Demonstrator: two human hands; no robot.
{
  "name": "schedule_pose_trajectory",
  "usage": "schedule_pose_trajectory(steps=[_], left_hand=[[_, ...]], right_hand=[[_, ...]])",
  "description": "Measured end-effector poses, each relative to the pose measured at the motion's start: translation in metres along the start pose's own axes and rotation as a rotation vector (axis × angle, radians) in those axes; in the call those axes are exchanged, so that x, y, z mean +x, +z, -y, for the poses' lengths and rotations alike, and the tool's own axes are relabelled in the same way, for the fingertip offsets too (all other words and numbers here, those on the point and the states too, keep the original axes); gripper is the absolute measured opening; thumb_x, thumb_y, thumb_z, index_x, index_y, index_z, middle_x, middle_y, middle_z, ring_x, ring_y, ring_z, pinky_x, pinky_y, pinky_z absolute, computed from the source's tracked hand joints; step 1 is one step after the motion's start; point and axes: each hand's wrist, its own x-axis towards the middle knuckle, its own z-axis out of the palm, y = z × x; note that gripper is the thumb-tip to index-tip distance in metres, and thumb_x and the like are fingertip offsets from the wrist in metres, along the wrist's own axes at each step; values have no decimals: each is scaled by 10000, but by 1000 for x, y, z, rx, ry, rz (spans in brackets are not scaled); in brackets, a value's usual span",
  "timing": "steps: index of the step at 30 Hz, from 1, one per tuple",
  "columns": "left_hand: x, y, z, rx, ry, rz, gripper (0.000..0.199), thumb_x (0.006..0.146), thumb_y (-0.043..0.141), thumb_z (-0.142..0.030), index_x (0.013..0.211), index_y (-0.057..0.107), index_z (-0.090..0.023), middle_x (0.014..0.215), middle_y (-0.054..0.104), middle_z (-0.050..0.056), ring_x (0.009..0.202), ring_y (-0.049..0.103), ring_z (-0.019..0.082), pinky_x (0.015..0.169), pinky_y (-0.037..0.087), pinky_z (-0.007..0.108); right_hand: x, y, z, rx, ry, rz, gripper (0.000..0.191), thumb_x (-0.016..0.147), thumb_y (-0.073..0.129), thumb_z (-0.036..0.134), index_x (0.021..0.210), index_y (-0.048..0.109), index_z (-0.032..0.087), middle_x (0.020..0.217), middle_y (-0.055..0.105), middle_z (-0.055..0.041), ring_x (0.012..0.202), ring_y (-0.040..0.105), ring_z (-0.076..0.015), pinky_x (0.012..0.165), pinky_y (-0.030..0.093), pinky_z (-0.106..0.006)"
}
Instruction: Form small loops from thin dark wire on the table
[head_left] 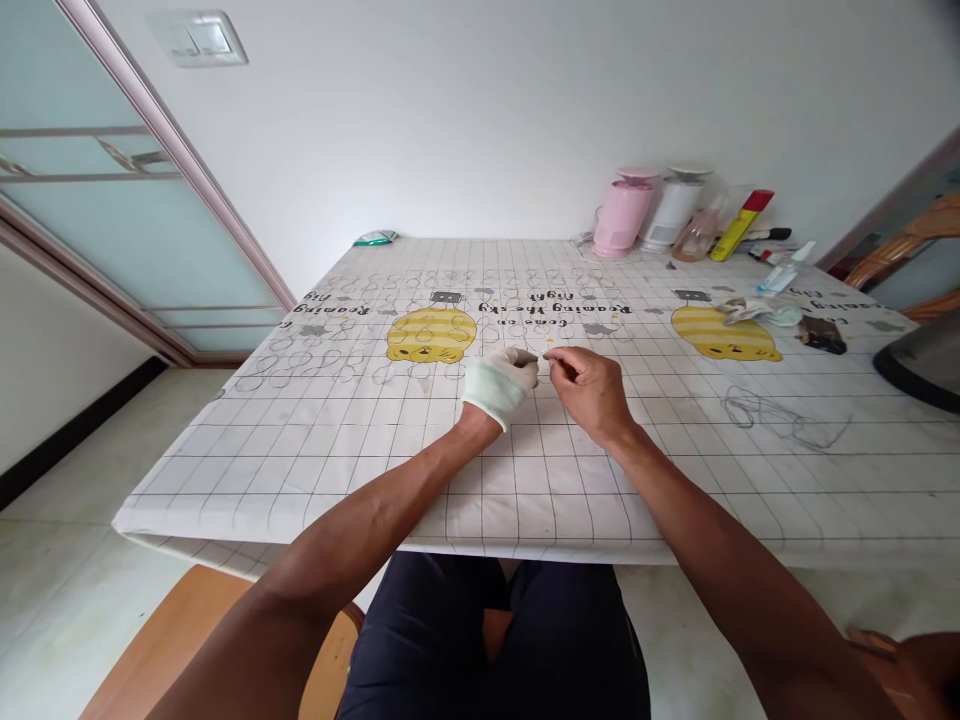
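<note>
My left hand (pixel 501 382), in a white and pale green glove, is closed in a pinch over the middle of the table. Close to its right, my bare right hand (pixel 589 390) has thumb and forefinger pressed together, with the fingertips of both hands nearly meeting. Whatever lies between the fingers is too small to make out. Many thin wire rings (pixel 337 345) are spread over the cloth to the left of and beyond my hands. A loose tangle of thin wire (pixel 784 418) rests to the right of my right forearm.
The checked tablecloth (pixel 300 460) has yellow printed figures. Along the wall stand a pink device (pixel 624 215), a white device (pixel 671 212) and a yellow-red can (pixel 739 228). A glove (pixel 772 310), a dark small object (pixel 822 335) and a green packet (pixel 376 238) also lie there.
</note>
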Motion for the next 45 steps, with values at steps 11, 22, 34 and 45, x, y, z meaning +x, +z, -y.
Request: schedule_pose_trajectory(steps=[11,22,34,45], left_hand=[[1,0,2,141,-8,-9,254,939,581,-254,954,834,-239,849,806,28,852,732,202,781,536,295],[2,-6,0,117,4,-62,251,931,577,-205,925,826,-231,847,799,18,825,700,178,785,506,280],[10,2,16,386,244,-111,302,972,525,-203,830,790,-232,838,721,65,792,631,211,723,456,317],[10,-1,13,325,132,-138,240,970,544,-231,816,728,-227,898,728,57,834,629,209,727,448,307]], right_hand=[[6,-10,10,316,387,172,227,958,664,351,969,828,195,773,753,-38,600,648,-159,528,492,-283],[8,-17,9,331,379,107,446,1038,603,576,987,793,175,856,771,-79,650,689,-169,455,485,-258],[12,-24,-1,470,450,286,357,964,715,520,1017,784,174,917,777,-102,714,697,-185,472,513,-254],[5,-6,8,480,517,344,304,950,719,446,954,808,156,860,796,-98,620,700,-171,448,516,-264]])
